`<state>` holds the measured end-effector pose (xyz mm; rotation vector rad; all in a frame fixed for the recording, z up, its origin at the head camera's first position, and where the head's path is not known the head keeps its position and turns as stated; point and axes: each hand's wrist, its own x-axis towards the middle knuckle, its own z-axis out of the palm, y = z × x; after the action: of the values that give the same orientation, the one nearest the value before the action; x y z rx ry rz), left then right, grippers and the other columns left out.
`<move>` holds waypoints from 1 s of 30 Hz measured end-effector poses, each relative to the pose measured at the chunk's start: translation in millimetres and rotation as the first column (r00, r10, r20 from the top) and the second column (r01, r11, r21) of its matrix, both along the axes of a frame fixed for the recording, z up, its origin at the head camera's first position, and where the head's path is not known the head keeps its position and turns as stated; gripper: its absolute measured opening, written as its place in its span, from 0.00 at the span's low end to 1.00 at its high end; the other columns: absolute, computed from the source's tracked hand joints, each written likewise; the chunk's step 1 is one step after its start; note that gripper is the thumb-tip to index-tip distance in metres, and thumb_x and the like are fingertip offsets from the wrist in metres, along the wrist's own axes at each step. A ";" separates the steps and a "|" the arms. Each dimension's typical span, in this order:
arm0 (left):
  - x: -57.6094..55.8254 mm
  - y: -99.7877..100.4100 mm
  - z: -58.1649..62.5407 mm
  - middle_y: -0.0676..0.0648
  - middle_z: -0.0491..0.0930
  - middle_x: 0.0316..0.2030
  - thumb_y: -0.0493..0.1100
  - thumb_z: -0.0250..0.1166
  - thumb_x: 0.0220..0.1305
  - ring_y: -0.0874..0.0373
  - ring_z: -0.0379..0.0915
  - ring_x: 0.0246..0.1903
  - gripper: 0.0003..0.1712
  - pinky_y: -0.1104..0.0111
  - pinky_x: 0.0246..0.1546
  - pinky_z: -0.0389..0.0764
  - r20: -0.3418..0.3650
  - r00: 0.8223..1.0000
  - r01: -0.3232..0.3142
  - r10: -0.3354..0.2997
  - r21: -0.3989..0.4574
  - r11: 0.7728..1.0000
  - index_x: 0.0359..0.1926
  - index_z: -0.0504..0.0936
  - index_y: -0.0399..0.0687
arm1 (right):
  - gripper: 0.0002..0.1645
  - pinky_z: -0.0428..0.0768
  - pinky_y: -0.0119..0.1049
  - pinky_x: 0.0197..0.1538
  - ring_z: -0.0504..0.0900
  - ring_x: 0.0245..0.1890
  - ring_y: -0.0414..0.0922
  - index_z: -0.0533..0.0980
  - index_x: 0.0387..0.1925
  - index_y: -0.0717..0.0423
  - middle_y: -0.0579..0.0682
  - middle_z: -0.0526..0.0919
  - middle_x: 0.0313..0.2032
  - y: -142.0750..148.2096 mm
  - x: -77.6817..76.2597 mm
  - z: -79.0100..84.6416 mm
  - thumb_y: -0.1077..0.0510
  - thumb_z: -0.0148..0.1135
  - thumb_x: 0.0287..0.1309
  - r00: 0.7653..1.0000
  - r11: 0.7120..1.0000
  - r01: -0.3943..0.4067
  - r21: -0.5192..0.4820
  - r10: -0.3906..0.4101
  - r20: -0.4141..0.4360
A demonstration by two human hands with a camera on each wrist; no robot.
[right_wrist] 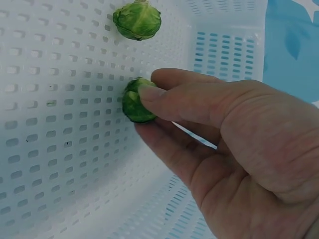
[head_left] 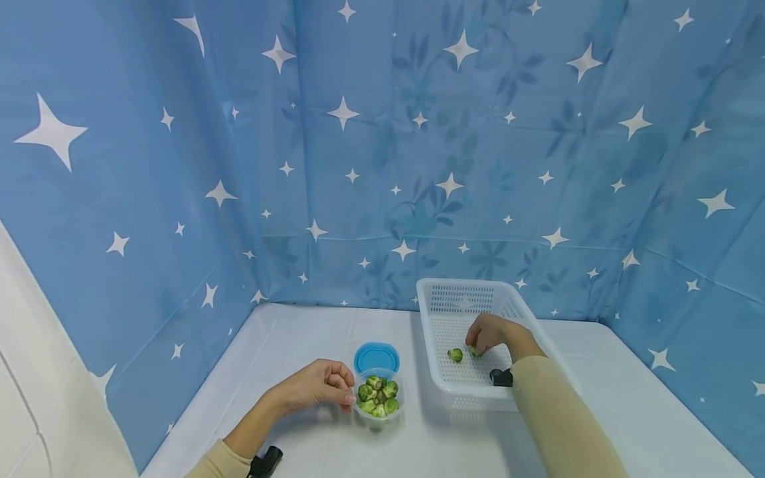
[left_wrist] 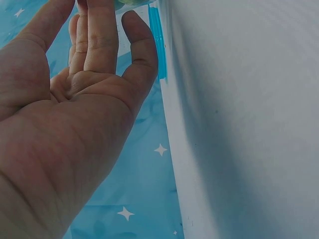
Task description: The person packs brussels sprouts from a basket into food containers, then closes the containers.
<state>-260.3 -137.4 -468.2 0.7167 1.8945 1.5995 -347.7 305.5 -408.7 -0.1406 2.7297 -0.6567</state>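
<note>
In the white perforated basket [head_left: 443, 330], my right hand [head_left: 491, 333] pinches a Brussels sprout [right_wrist: 133, 102] between thumb and fingers, low against the basket floor. A second Brussels sprout [head_left: 455, 355] lies loose beside it; this sprout [right_wrist: 137, 21] is also seen in the right wrist view. My left hand [head_left: 323, 385] is at the left side of a round clear tub [head_left: 378, 418], its fingers loosely bent at the rim. Several Brussels sprouts [head_left: 377, 394] fill the tub. The left wrist view shows the palm of my hand [left_wrist: 94, 94], with the tub mostly cut off at the top.
A blue round lid [head_left: 376, 357] lies just behind the tub on the white tabletop [head_left: 311, 441]. The basket stands to the right, near the back edge. A blue star-patterned curtain [head_left: 358, 199] encloses the table at the back and sides.
</note>
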 end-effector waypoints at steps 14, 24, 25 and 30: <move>-0.4 0.3 1.8 0.48 0.89 0.34 0.38 0.71 0.68 0.55 0.87 0.36 0.22 0.58 0.48 0.86 0.002 1.000 -0.005 0.005 0.008 1.000 0.53 0.77 0.26 | 0.17 0.84 0.55 0.56 0.85 0.51 0.53 0.86 0.51 0.62 0.55 0.89 0.47 -4.8 -8.6 2.2 0.71 0.69 0.59 0.978 0.998 -0.062 -0.031 0.054 -0.202; -0.6 0.0 -0.3 0.49 0.89 0.34 0.39 0.71 0.68 0.55 0.87 0.37 0.20 0.59 0.48 0.87 0.014 1.000 0.002 -0.003 0.012 1.000 0.52 0.78 0.29 | 0.15 0.87 0.52 0.50 0.86 0.49 0.58 0.84 0.51 0.69 0.63 0.87 0.49 -12.8 -2.6 16.2 0.72 0.66 0.64 0.943 0.981 -0.132 -0.144 0.080 -0.322; -0.7 0.2 -0.3 0.49 0.89 0.34 0.39 0.71 0.68 0.55 0.87 0.37 0.20 0.59 0.49 0.87 0.013 1.000 0.004 -0.004 0.013 1.000 0.52 0.78 0.29 | 0.15 0.87 0.52 0.50 0.87 0.49 0.58 0.84 0.51 0.69 0.64 0.87 0.49 -13.3 -2.1 17.8 0.72 0.66 0.64 0.940 0.979 -0.144 -0.144 0.090 -0.329; -0.5 0.6 0.0 0.49 0.89 0.34 0.39 0.71 0.68 0.55 0.87 0.37 0.18 0.59 0.49 0.87 0.015 1.000 0.009 -0.009 0.016 1.000 0.51 0.79 0.31 | 0.14 0.87 0.51 0.50 0.87 0.49 0.58 0.85 0.50 0.68 0.64 0.87 0.49 -16.3 -2.1 22.5 0.71 0.67 0.63 0.931 0.975 -0.171 -0.142 0.112 -0.348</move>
<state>-260.8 -136.8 -468.3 0.7169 1.8676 1.6116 -349.8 289.2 -386.2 -0.5342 2.9440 -0.8959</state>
